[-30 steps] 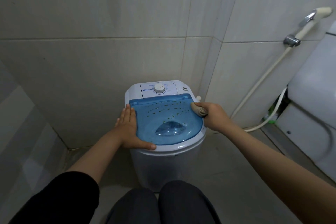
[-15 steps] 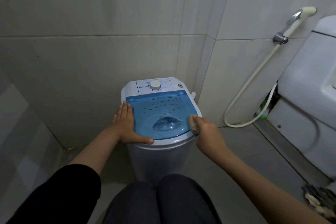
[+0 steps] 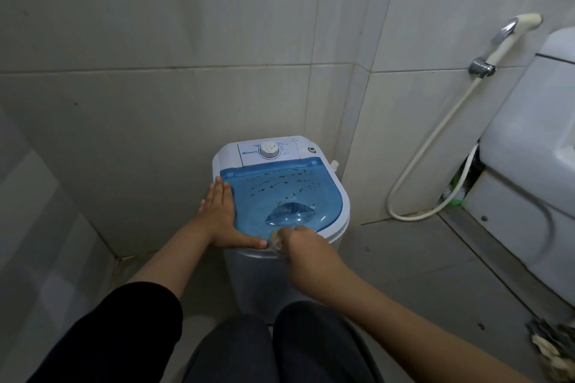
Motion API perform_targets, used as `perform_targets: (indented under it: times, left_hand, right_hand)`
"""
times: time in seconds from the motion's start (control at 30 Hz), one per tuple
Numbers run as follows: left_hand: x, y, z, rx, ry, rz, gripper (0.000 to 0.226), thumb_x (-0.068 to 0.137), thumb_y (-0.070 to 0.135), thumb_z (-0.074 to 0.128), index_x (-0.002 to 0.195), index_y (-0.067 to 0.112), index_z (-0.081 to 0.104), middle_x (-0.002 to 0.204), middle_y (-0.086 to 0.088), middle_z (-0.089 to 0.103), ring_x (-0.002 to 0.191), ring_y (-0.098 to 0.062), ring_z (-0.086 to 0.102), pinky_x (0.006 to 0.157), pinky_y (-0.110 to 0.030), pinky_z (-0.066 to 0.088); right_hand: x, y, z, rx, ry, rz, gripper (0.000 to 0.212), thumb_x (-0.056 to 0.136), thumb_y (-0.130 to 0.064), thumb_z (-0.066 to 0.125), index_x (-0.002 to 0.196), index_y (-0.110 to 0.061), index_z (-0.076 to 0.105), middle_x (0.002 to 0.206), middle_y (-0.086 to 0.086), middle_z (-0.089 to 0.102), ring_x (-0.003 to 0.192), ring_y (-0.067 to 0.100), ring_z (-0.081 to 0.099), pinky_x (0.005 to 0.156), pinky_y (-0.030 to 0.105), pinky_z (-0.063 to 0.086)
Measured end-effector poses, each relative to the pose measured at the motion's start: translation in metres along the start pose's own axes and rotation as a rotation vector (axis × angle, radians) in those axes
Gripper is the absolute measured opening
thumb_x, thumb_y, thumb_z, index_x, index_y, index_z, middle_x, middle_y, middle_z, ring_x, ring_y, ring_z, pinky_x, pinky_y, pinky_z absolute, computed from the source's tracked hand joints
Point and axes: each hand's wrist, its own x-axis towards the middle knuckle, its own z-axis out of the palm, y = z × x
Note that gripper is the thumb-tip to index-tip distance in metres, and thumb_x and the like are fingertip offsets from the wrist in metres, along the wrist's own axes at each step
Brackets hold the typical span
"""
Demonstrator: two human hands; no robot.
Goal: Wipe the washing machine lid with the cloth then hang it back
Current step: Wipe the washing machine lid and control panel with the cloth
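A small white washing machine point(image 3: 329, 236) stands in the tiled corner, with a translucent blue lid point(image 3: 280, 190) dotted with dark specks. My left hand point(image 3: 219, 214) lies flat on the lid's left edge, fingers together, thumb along the front rim. At the lid's front edge my right hand point(image 3: 306, 247) is closed around a small beige cloth point(image 3: 276, 239). Only a wad of that cloth shows by the thumb, pressed against the rim close to my left thumb tip.
A white toilet point(image 3: 529, 171) fills the right side. A bidet sprayer point(image 3: 510, 31) hangs on the wall with its hose point(image 3: 435, 146) looping to the floor. A pile of rags point(image 3: 550, 348) lies at the lower right. My knees point(image 3: 273, 348) are just before the machine.
My right hand has carried the cloth from the lid's back right corner, down the right rim, to the front edge. The left hand has stayed put.
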Motion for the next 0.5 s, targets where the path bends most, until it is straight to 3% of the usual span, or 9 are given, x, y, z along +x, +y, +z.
perform_targets:
  times: [0.13, 0.23, 0.33, 0.4, 0.5]
  left_hand:
    - [0.002, -0.003, 0.001, -0.009, 0.020, 0.008, 0.172, 0.016, 0.097, 0.046, 0.142, 0.005, -0.028, 0.152, -0.012, -0.035, 0.141, -0.027, -0.028, 0.116, -0.049, -0.005]
    - [0.003, -0.003, 0.002, -0.023, 0.017, 0.018, 0.171, 0.018, 0.095, 0.049, 0.142, 0.006, -0.028, 0.151, -0.011, -0.037, 0.141, -0.026, -0.029, 0.117, -0.049, -0.005]
    - [0.003, -0.004, 0.002, -0.035, 0.013, 0.023, 0.169, 0.021, 0.094, 0.051, 0.142, 0.007, -0.030, 0.150, -0.010, -0.039, 0.140, -0.024, -0.031, 0.117, -0.048, -0.007]
    - [0.004, -0.006, 0.002, -0.020, 0.014, 0.024, 0.168, 0.023, 0.094, 0.051, 0.141, 0.007, -0.030, 0.149, -0.010, -0.040, 0.140, -0.024, -0.031, 0.117, -0.048, -0.007]
    - [0.005, -0.007, 0.003, -0.025, 0.018, 0.020, 0.165, 0.028, 0.092, 0.055, 0.141, 0.008, -0.031, 0.149, -0.009, -0.041, 0.139, -0.023, -0.032, 0.117, -0.048, -0.007]
  right_hand:
    - [0.039, 0.002, -0.041, 0.240, -0.087, 0.079, 0.035, 0.064, 0.005, 0.067, 0.094, -0.013, 0.061, 0.096, 0.006, 0.065, 0.090, 0.022, 0.061, 0.067, 0.027, 0.048]
    - [0.084, 0.008, -0.066, 0.240, 0.100, 0.045, 0.026, 0.065, 0.009, 0.060, 0.088, -0.002, 0.059, 0.088, 0.010, 0.065, 0.084, 0.024, 0.061, 0.056, 0.021, 0.041]
    - [0.136, 0.009, -0.077, 0.174, 0.259, -0.062, 0.041, 0.070, 0.008, 0.052, 0.108, -0.002, 0.061, 0.104, 0.018, 0.066, 0.096, 0.033, 0.061, 0.070, 0.031, 0.049]
    - [0.173, 0.007, -0.076, 0.084, 0.274, -0.143, 0.046, 0.075, 0.003, 0.055, 0.120, -0.005, 0.056, 0.113, 0.019, 0.064, 0.102, 0.034, 0.059, 0.080, 0.038, 0.051]
    - [0.218, 0.002, -0.066, -0.104, 0.263, -0.224, 0.043, 0.079, 0.000, 0.057, 0.122, -0.005, 0.053, 0.115, 0.020, 0.058, 0.103, 0.038, 0.057, 0.081, 0.041, 0.051]
